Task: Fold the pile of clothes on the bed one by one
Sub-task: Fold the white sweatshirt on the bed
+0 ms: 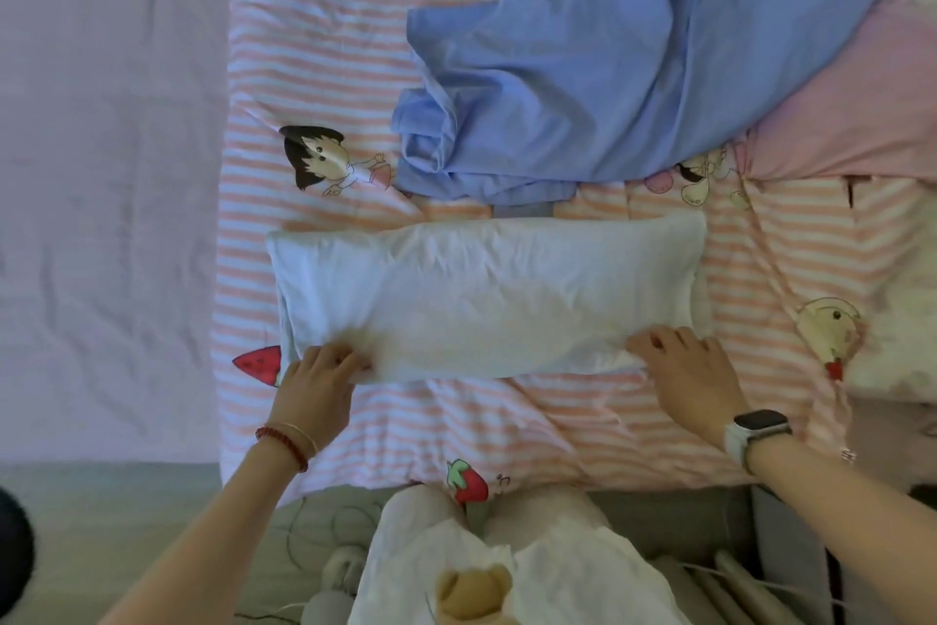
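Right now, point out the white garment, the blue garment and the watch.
white garment [487,290], head view, middle of the folded cloth
blue garment [634,82], head view, middle of the crumpled cloth
watch [759,424], head view, its face

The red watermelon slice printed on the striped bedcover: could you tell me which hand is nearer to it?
Left. The left hand grips the folded white garment right beside the watermelon print; the right hand holds the garment's opposite end.
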### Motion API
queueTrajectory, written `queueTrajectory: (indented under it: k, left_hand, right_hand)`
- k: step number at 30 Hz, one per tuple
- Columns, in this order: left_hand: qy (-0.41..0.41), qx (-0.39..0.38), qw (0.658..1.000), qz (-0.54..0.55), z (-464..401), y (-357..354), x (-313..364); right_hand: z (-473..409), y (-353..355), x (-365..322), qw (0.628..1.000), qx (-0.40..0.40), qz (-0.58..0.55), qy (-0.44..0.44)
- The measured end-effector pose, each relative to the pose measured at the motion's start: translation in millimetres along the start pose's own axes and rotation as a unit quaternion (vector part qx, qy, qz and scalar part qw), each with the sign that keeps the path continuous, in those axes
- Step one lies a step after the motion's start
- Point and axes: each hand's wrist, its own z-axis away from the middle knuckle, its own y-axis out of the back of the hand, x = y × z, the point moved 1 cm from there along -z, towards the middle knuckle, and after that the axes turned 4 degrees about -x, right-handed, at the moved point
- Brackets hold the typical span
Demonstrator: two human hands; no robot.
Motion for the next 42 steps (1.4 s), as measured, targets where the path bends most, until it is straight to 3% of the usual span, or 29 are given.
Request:
queueTrajectory:
  k: [3,7,13,19,24,26,30,33,37,42]
  left_hand:
    - [0.008,0.042,0.999,0.003,-8.3,17.2,8.0]
    - [0.030,0.129,0.991,-0.007,-35.5,23.9,39.2]
    - [-0.008,0.076,0.996,-0.045,-80.0,1.8,102.1]
    - [0.083,0.067,0.993,-0.050,-113.7,-10.7,55.6]
    - [0.272,0.047,0.961,0.009,-100.5,-5.8,2.8]
    - [0.269,0.035,0.962,0.006,-95.4,-2.1,-8.4]
    - [0.292,0.024,0.956,0.021,-95.9,4.0,2.9]
    - [0.261,0.051,0.964,0.030,-90.1,3.3,35.0]
    - [0.138,0.038,0.990,-0.002,-73.0,-21.6,93.5]
    - [0.165,0.001,0.986,0.014,-75.8,-44.1,103.2]
  right_hand:
    - [-5.3,7.0,-0.8,0.999,0.028,0.015,-0.023]
    - [-26.3,27.3,-38.8,0.991,0.117,-0.069,-0.005]
    - [-78.6,28.6,-119.3,0.990,0.107,-0.074,0.053]
    - [-128.9,14.1,-78.2,0.996,0.080,-0.042,0.007]
    - [-135.5,6.0,-38.3,0.997,0.077,-0.017,0.012]
    - [-133.3,6.2,-25.9,0.998,0.057,-0.017,-0.022]
    - [-112.6,3.6,19.3,0.977,-0.010,-0.081,-0.199]
    - [-92.9,-1.2,43.8,0.967,-0.062,-0.130,-0.210]
    - [-79.7,-0.1,42.8,0.931,-0.006,-0.263,-0.254]
    - [-50.4,-5.1,22.5,0.894,0.046,-0.305,-0.324]
